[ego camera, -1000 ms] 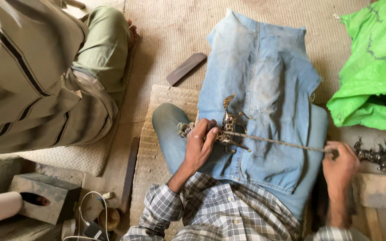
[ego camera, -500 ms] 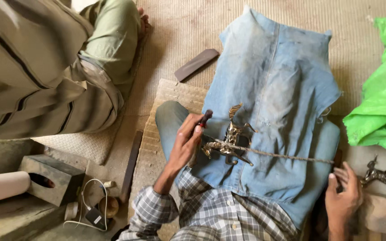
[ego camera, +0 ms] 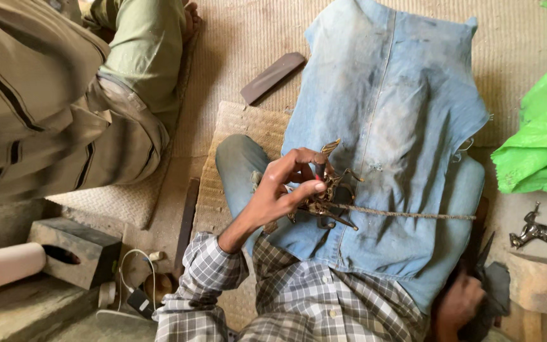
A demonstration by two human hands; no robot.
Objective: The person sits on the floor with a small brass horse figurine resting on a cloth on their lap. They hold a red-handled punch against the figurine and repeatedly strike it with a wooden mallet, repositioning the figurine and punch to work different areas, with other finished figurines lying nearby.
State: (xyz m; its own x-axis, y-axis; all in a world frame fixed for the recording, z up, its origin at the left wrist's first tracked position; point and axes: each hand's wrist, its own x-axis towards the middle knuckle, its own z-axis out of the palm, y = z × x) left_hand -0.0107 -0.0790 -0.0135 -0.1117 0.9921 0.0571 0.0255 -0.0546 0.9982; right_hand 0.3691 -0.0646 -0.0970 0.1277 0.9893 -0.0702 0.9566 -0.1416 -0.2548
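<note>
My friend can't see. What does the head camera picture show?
A person's left hand holds a small brass figurine on a long thin rod, over a faded denim cloth spread on their lap. Their right hand is low at the frame's edge; another person sits alongside.

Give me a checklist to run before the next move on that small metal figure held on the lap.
1. Left hand has the metal figure pinched between fingers and thumb: ok.
2. Figure rests over the denim cloth on the lap, not on bare skin: ok.
3. Thin rod runs from the figure toward the right, lying across the cloth: ok.
4. Right hand on a tool: cannot tell, it is low at the frame edge by something dark.
5. Second metal figure sits apart on the block at right: ok.
6. The other person's leg is apart from the hands: ok.
</note>
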